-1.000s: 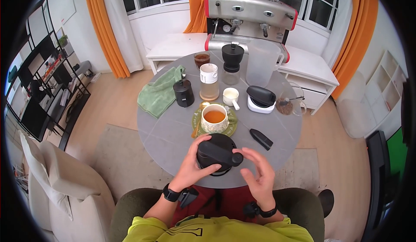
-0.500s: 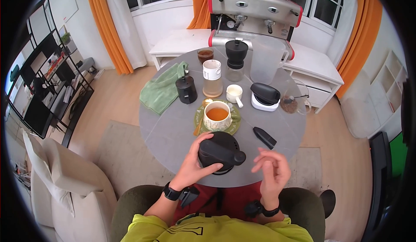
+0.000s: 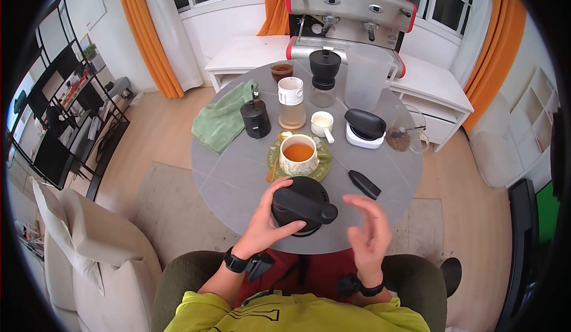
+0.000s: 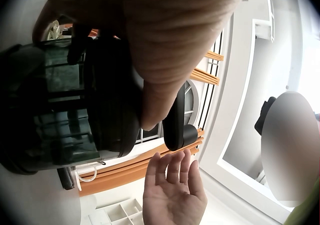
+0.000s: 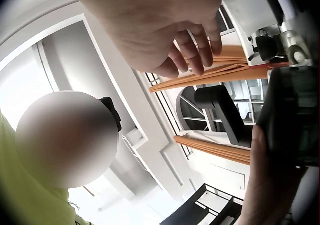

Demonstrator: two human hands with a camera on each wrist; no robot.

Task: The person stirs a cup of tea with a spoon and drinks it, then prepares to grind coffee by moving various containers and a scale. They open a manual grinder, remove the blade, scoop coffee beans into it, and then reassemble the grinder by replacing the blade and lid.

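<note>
Near the front edge of the round grey table stands a black hand-crank grinder [image 3: 309, 196] with a crank arm [image 5: 227, 117] across its lid. My left hand [image 3: 262, 225] grips the grinder's upper part from the left side, thumb along the front. The left wrist view shows its clear ribbed body [image 4: 65, 130] between a black top and base. My right hand [image 3: 370, 237] is raised just right of the crank knob [image 3: 329, 213], apart from it, fingers loosely bent and holding nothing. Beyond the grinder, a cup of amber drink [image 3: 298, 164] stands on a green saucer [image 3: 323, 172].
A black wedge-shaped tool [image 3: 364, 184] lies right of the saucer. Farther back are a black moka-style pot [image 3: 255, 119], green cloth [image 3: 217, 127], small white handled cup [image 3: 322, 131], white scale [image 3: 364, 141], second hand grinder [image 3: 325, 70] and translucent pitcher [image 3: 364, 82]. An espresso machine [image 3: 351, 11] stands behind.
My right hand has come away from the crank knob to the right, then shifted slightly back toward it, its fingers spreading. My left hand keeps its grip on the grinder.
</note>
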